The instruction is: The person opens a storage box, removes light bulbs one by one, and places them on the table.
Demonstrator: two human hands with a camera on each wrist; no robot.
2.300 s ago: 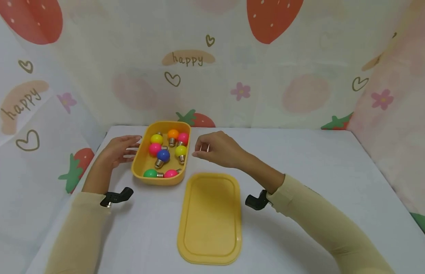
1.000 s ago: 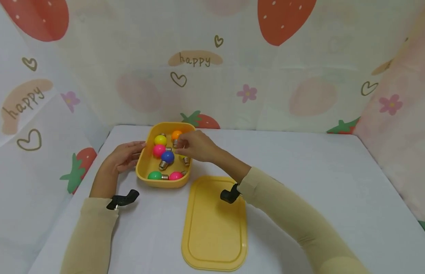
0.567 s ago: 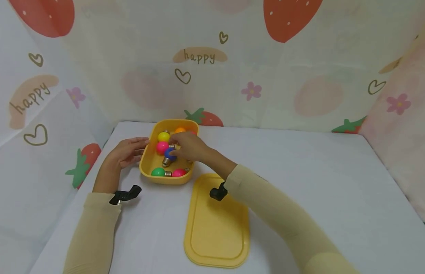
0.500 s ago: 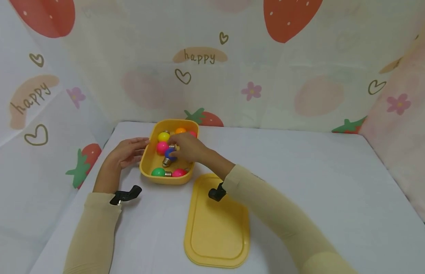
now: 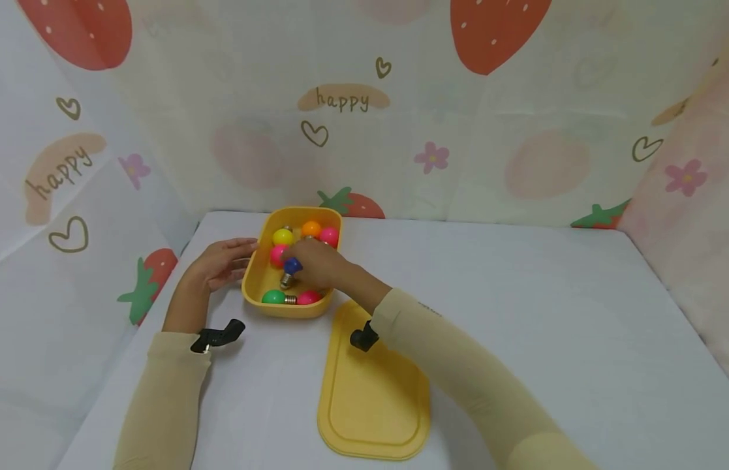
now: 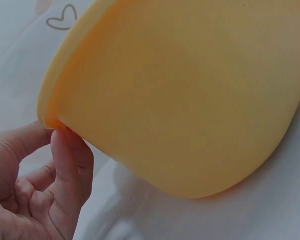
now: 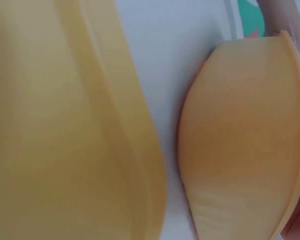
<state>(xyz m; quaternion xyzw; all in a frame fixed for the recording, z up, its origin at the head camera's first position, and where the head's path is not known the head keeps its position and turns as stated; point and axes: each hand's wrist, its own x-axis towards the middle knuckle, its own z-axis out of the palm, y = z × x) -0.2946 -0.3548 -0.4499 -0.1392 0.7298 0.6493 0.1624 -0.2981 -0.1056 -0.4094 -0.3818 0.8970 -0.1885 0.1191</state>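
Observation:
A yellow box [image 5: 251, 287] holds several small light bulbs. My right hand [image 5: 320, 263] reaches into it over the right rim, its fingers and thumb pinching a blue light bulb [image 5: 292, 266], partly covered by them, metal base pointing down. Around the hand lie a pink bulb [image 5: 279, 256], a yellow bulb [image 5: 282, 237], an orange bulb [image 5: 310, 229] and a green bulb [image 5: 273, 297]. My left hand [image 5: 222, 262] rests against the box's left side; in the left wrist view its fingertips touch the wall just under the rim. The right hand's fingers are mostly hidden in the right wrist view.
A flat yellow lid [image 5: 372, 411] lies in front of the box, below my right forearm. Both stand on a white-covered table [image 5: 517, 313], with printed cloth walls [image 5: 458, 117] at the back and sides.
My right hand has moved left from beside the box into it, over the bulbs, and its fingers have closed on the blue bulb. The left hand has come up against the box's side.

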